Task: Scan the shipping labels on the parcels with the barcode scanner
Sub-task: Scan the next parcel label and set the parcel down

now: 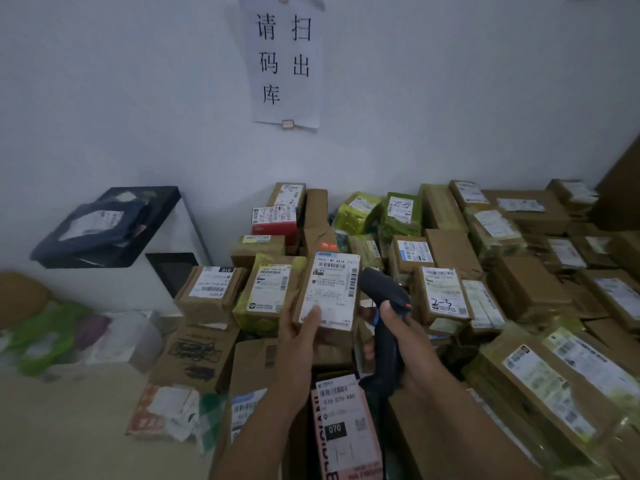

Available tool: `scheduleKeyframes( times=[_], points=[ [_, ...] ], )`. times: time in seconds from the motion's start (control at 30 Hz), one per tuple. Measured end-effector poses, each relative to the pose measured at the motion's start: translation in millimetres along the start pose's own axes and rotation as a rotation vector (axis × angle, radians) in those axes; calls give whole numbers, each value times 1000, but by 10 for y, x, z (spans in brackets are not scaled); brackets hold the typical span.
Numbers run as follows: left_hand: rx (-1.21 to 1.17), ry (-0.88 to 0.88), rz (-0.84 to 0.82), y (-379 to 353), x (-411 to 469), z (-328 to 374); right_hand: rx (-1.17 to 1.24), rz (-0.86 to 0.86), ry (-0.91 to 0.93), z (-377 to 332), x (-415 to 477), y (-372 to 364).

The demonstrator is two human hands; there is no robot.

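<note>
The grip of the barcode scanner (382, 291) is largely hidden by the right hand (412, 348), a lower corner of the held parcel (327, 299) and its shipping label (337, 282) is covered by the left hand (298, 344), and the pink parcel (346, 431) is cut off below.

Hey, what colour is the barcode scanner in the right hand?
The barcode scanner is black, with a small orange spot on its side; the head view shows it best.

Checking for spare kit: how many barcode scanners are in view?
1: the black handheld barcode scanner gripped in the right hand, right of the brown cardboard parcel in the left hand. More may be hidden.
</note>
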State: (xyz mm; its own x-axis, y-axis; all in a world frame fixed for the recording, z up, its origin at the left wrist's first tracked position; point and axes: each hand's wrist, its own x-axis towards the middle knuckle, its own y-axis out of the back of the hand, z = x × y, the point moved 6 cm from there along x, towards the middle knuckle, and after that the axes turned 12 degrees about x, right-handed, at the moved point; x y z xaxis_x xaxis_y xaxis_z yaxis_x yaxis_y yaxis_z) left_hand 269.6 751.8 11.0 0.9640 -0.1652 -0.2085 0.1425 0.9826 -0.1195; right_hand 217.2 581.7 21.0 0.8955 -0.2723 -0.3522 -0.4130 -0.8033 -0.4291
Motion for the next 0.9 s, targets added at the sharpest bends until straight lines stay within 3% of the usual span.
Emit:
scheduleKeyframes(
  times=[0.17, 0.3, 0.47, 0.9],
  points=[
    [-113, 51, 39, 112, 122, 78, -95, -78, -4, -44, -63, -6],
    [194, -54, 215, 569, 205, 286, -401, -122, 57, -204, -131, -59],
    [434, -161, 244, 933, 261, 384, -743, -176, 115, -374, -186, -23],
    [516, -221, 258, 1060, 320, 371, -800, -253, 42, -357, -320, 10]
  ],
)
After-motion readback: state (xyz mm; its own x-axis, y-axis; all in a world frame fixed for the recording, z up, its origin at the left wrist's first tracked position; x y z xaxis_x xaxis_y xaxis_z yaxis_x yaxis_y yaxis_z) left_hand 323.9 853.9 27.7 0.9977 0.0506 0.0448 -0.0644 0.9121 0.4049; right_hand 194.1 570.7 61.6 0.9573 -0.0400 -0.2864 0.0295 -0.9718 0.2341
